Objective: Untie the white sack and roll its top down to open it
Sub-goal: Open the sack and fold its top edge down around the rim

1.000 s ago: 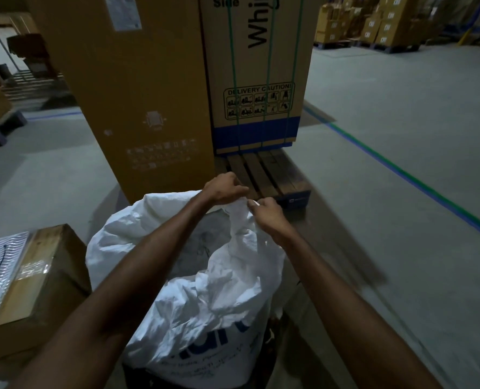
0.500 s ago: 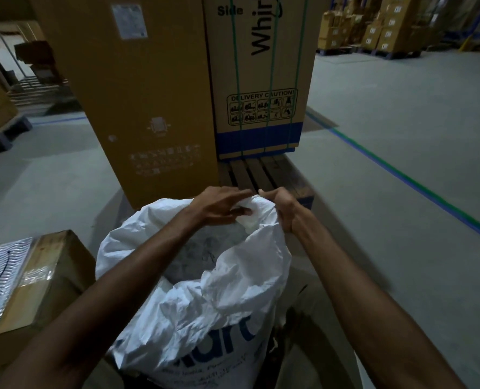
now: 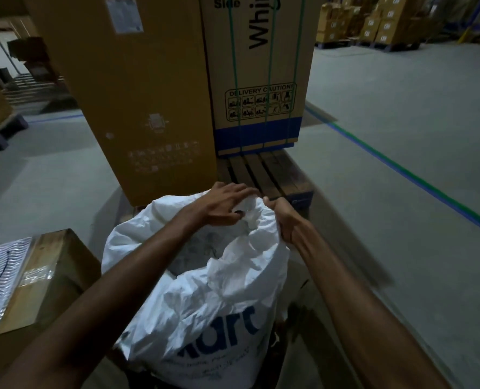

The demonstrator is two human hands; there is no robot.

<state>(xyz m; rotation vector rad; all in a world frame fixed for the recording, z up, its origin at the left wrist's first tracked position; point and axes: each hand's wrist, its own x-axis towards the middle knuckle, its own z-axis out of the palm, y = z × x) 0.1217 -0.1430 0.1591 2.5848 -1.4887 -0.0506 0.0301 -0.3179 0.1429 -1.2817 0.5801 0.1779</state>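
A white woven sack with blue lettering stands upright right in front of me. Its mouth gapes and a dim interior shows below the far rim. My left hand pinches a bunched fold of the rim at the sack's far side. Just to the right, my right hand is closed on the rim's right edge, its fingers curled under the cloth. What is inside the sack is too dark to make out.
Two tall cardboard appliance boxes stand just beyond the sack, one on a wooden pallet. A taped carton sits at my left. Concrete floor with a green and blue line stretches right; stacked cartons far back.
Both hands stayed at the far rim; the left went from a fist to fingers pinching the fold, and the right slid onto the rim's right edge. The mouth gapes slightly wider.
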